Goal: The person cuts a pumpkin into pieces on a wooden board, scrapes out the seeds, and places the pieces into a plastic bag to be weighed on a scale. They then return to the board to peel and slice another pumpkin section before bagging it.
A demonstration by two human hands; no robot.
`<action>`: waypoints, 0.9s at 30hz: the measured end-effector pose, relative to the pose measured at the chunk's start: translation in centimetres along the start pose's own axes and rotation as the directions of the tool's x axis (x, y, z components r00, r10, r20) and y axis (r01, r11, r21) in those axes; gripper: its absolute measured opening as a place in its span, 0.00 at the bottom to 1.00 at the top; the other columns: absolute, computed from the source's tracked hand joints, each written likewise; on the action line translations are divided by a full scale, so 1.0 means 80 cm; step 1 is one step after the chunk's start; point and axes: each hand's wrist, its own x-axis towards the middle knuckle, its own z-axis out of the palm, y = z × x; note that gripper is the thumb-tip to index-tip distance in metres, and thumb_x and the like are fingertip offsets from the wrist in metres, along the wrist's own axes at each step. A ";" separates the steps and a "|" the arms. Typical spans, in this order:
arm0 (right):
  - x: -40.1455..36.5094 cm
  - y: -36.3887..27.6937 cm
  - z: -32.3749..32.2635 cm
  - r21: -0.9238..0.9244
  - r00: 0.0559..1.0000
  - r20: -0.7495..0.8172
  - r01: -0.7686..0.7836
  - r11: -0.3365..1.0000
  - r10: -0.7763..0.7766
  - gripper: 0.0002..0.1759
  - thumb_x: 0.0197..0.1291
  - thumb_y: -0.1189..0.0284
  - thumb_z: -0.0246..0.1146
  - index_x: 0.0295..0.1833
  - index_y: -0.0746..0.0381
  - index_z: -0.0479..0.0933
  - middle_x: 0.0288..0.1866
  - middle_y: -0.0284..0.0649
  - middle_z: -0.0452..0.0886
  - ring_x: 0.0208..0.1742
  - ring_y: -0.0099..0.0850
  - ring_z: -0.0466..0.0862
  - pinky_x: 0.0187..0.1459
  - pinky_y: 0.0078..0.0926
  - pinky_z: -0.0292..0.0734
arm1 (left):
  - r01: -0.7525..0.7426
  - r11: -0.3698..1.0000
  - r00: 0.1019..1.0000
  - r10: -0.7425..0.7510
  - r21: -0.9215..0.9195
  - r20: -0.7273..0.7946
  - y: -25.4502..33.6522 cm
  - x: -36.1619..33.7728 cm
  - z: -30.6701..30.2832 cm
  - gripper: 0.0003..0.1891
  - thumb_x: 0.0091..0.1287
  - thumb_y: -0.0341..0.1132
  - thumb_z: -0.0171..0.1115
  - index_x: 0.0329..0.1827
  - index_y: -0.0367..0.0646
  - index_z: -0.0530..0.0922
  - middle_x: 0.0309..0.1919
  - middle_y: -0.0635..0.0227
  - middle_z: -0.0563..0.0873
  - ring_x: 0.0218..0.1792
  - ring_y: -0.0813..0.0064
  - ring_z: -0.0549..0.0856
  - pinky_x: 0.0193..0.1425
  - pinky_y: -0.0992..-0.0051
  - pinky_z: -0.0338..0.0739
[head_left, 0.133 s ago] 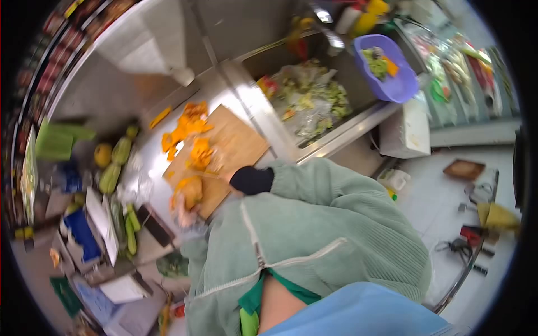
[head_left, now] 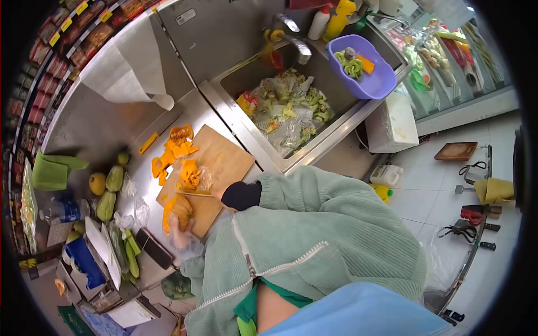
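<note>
An orange pumpkin chunk (head_left: 177,211) rests at the near-left edge of the wooden cutting board (head_left: 227,159). My left hand (head_left: 182,237), in a clear plastic glove, has its fingers around the chunk's near side. Just beyond the chunk is a knife (head_left: 195,194), its thin blade lying level over the board. Its handle end is in my right hand (head_left: 219,197), partly hidden by a black cuff. Cut pumpkin pieces (head_left: 190,175) lie on the board beyond the blade, and more orange pieces (head_left: 162,161) are on the metal counter beside it.
Vegetable scraps (head_left: 288,112) fill part of the sink (head_left: 235,84) at the right. A purple basin (head_left: 370,84) sits across its far corner. Green squashes (head_left: 106,206), a yellow fruit (head_left: 97,183) and a dark phone (head_left: 154,248) lie left of the board.
The whole view has shifted, so the board and sink appear further left, and it is sharper. Against the board, both hands, knife and chunk have hardly moved.
</note>
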 end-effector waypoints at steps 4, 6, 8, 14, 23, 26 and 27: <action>0.022 -0.033 0.026 0.035 0.997 0.004 0.079 0.996 -0.080 0.13 0.53 0.75 0.52 0.43 0.69 0.69 0.27 0.57 0.78 0.31 0.53 0.80 0.32 0.46 0.75 | -0.091 0.995 0.996 0.092 0.036 -0.019 0.049 -0.019 -0.015 0.21 0.61 0.36 0.62 0.55 0.38 0.70 0.54 0.62 0.74 0.57 0.67 0.74 0.46 0.72 0.80; 0.021 -0.042 0.015 0.033 0.998 0.040 0.042 0.999 -0.043 0.13 0.52 0.75 0.52 0.43 0.69 0.69 0.28 0.57 0.78 0.33 0.52 0.81 0.33 0.46 0.75 | -0.073 0.992 0.996 0.068 0.102 0.049 0.030 0.014 -0.056 0.20 0.60 0.33 0.63 0.53 0.38 0.69 0.50 0.61 0.76 0.51 0.67 0.78 0.46 0.70 0.79; 0.020 -0.048 0.016 0.036 0.997 0.082 0.003 0.999 -0.006 0.13 0.52 0.75 0.52 0.43 0.69 0.69 0.28 0.57 0.78 0.34 0.52 0.81 0.34 0.46 0.75 | -0.053 0.984 0.994 0.035 0.172 0.108 0.030 0.015 -0.067 0.20 0.59 0.31 0.64 0.52 0.39 0.68 0.46 0.61 0.79 0.44 0.67 0.81 0.47 0.68 0.78; 0.036 -0.038 0.041 0.031 0.993 -0.004 0.120 0.992 -0.120 0.15 0.51 0.76 0.52 0.46 0.69 0.69 0.33 0.58 0.78 0.38 0.52 0.80 0.39 0.45 0.75 | 0.160 0.919 0.883 -0.297 0.361 0.363 0.044 0.001 -0.045 0.25 0.58 0.27 0.62 0.59 0.34 0.67 0.46 0.62 0.79 0.43 0.69 0.81 0.49 0.73 0.77; 0.022 -0.054 0.022 0.041 1.000 -0.001 0.032 0.999 -0.032 0.14 0.52 0.76 0.52 0.46 0.69 0.69 0.32 0.57 0.78 0.37 0.53 0.80 0.38 0.46 0.75 | -0.358 0.876 0.931 0.309 0.323 0.195 0.035 -0.009 0.001 0.35 0.54 0.22 0.66 0.65 0.37 0.60 0.54 0.61 0.75 0.53 0.68 0.77 0.59 0.74 0.72; 0.027 -0.055 0.027 0.017 1.000 -0.011 -0.009 1.000 0.009 0.15 0.51 0.76 0.52 0.47 0.68 0.69 0.32 0.58 0.79 0.37 0.53 0.81 0.37 0.45 0.75 | -0.344 0.869 0.937 0.297 0.356 0.181 0.037 -0.008 0.008 0.39 0.52 0.20 0.67 0.67 0.38 0.56 0.55 0.60 0.73 0.54 0.68 0.76 0.60 0.73 0.72; 0.029 -0.057 0.025 0.031 1.000 0.000 -0.008 0.999 0.008 0.15 0.51 0.76 0.52 0.47 0.68 0.69 0.32 0.58 0.79 0.37 0.53 0.81 0.37 0.45 0.75 | -0.366 0.850 0.928 0.304 0.378 0.215 0.035 -0.008 0.008 0.39 0.52 0.20 0.67 0.67 0.38 0.56 0.55 0.59 0.74 0.55 0.68 0.76 0.60 0.73 0.72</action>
